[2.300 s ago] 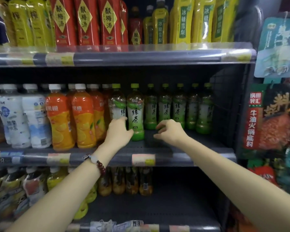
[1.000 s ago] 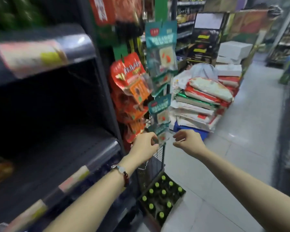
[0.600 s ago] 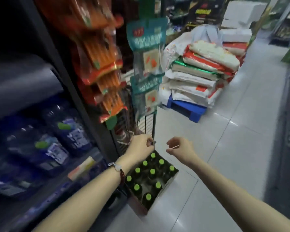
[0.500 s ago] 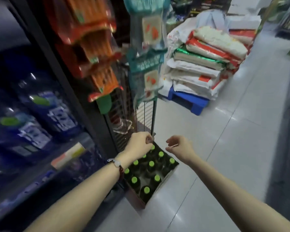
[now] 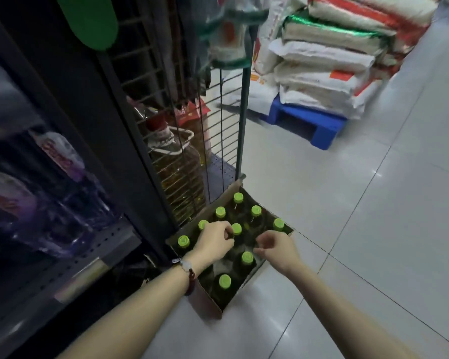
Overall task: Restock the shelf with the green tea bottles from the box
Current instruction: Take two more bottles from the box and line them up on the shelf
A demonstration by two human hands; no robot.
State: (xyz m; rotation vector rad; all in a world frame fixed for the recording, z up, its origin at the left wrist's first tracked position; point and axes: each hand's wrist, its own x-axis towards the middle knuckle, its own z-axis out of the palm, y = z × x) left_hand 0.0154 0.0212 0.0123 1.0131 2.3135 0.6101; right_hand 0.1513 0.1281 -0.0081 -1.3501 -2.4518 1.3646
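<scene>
While both hands reach down over the cardboard box (image 5: 208, 304) on the floor tiles, the step in hand looks like fetching the next bottles rather than shelving them. Only the head view is given. The box sits at about six o'clock from the frame's centre, pressed against the foot of the dark shelf unit (image 5: 94, 141) and the wire rack (image 5: 218, 141). Inside it the green tea bottles (image 5: 224, 281) stand upright, showing as bright green caps with dark gaps between them where bottles seem already gone.

The left hand (image 5: 214, 244) hovers over the box's middle, fingers curled with the tips beside the cap of one centre bottle (image 5: 236, 228) at its one o'clock; whether it actually pinches that cap I cannot tell. The right hand (image 5: 276, 247) hangs at three o'clock from the left, fingers loosely curled and holding nothing, with a cap just below it at seven o'clock.

A big oil jug (image 5: 174, 167) stands behind the rack at twelve o'clock from the box, and stacked sacks (image 5: 329, 55) rest on a blue pallet (image 5: 309, 123) at two o'clock.

Next, each hand probably needs to close round a bottle neck below its cap, lift straight up clear of the neighbours, then carry it to the shelf.
</scene>
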